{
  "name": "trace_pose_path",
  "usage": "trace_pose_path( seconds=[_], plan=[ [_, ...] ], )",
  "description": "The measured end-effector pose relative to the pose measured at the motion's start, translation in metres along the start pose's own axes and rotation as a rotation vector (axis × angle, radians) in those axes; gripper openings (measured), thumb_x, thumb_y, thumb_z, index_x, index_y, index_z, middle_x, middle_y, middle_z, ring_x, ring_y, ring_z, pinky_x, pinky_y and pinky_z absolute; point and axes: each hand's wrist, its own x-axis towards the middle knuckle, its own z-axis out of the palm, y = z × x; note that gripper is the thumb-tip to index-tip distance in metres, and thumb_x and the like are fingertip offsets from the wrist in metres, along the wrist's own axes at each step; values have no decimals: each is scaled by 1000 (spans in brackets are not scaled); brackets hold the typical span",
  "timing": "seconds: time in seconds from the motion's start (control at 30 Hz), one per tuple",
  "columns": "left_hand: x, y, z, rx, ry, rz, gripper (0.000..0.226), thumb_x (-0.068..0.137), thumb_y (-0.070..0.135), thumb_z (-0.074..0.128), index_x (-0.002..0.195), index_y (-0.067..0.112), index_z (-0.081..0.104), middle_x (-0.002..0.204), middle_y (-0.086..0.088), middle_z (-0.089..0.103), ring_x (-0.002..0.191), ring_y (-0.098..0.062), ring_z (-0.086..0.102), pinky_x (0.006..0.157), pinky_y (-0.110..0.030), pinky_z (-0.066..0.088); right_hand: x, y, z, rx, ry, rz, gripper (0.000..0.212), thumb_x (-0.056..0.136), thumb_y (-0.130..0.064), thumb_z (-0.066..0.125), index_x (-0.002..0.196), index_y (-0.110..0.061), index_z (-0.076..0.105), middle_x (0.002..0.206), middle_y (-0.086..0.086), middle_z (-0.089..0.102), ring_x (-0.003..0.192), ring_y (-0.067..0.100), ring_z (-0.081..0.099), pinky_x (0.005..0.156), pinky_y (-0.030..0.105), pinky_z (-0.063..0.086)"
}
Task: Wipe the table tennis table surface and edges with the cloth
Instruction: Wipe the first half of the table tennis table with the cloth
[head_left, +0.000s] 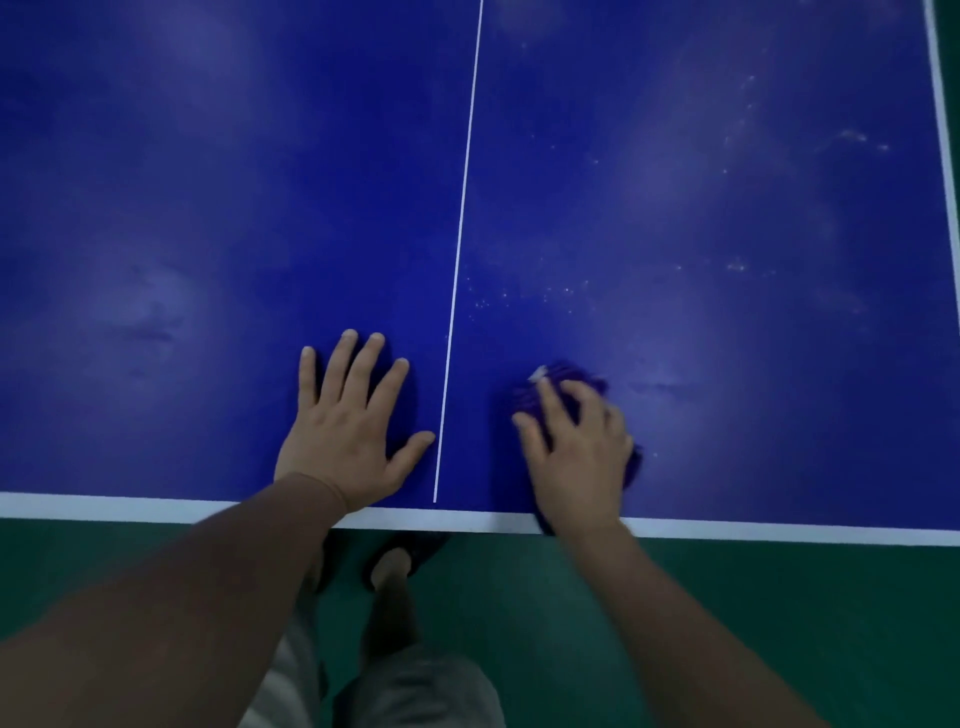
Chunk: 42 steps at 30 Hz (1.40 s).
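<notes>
Resting flat on the blue table tennis bench (208, 208), left hand (348, 431) lies palm down with fingers straight and spread wide, just left of the white centre line (462, 208) and near the white end-line edge (104, 506). Right hand (576, 457), fingers bent, presses down on a purple cloth (558, 376) bunched beneath it, right of the centre line and reaching the near edge. White specks (737, 267) dot the right half; green floor (727, 597), a dark shoe (415, 545) and light trousers (415, 691) show below.
</notes>
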Motion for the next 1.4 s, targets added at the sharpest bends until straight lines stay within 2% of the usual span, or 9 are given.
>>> trace_pose_path(
  seconds=[0.17,0.3,0.43,0.6,0.7,0.93,1.13,1.3,1.4],
  plan=[
    [-1,1,0,3,0,87,84,91,74,34,150,15,43,162,-13,27,154,-32,15,121,-63,9,12,-27,5,52,51,250,61,99,-63,28,143,-31,54,141,4,49,121,34,41,96,52,38],
    [-2,0,-2,-4,-11,115,80,91,69,31,150,16,44,163,-14,27,153,-32,15,121,-63,11,-38,-79,19,11,7,1,54,99,-60,31,139,-34,56,137,0,53,115,30,46,86,49,46],
    [-1,-3,-4,-70,-11,108,79,89,70,38,149,20,45,163,-12,27,154,-30,14,122,-62,10,-38,-37,12,-23,4,-27,53,96,-59,39,134,-30,63,133,3,58,111,36,53,84,48,47],
    [0,-6,-4,-89,-39,114,80,89,73,36,152,23,41,164,-8,23,155,-27,8,123,-59,5,-1,41,-12,21,-1,353,65,100,-64,18,148,-32,48,144,6,45,123,33,40,106,50,34],
    [0,-3,-4,-73,-53,119,80,91,71,32,152,21,40,164,-10,22,155,-29,9,122,-61,4,7,27,-8,33,40,513,58,102,-58,29,148,-30,48,147,6,44,122,36,41,104,49,35],
    [-3,16,-5,-35,-7,118,73,94,56,31,149,11,45,162,-18,26,153,-36,16,121,-65,10,-23,-57,12,35,25,149,54,98,-61,36,138,-32,60,134,0,56,116,29,46,88,48,47],
    [0,95,0,-128,-25,119,66,95,48,31,148,13,47,160,-16,33,152,-34,22,121,-64,14,-8,25,-2,27,57,169,55,98,-60,36,136,-30,61,134,4,56,114,34,50,91,48,44],
    [15,159,14,-140,-69,69,67,96,50,27,151,15,43,162,-14,30,153,-32,19,122,-62,10,22,154,-22,30,61,448,58,101,-60,30,146,-30,50,146,7,46,125,35,41,109,49,34],
    [28,195,20,-145,-76,10,65,96,49,32,150,15,43,162,-13,29,153,-32,17,122,-62,7,29,176,-22,38,77,548,57,102,-60,30,148,-30,48,149,5,43,127,35,39,105,52,34]
  ],
)
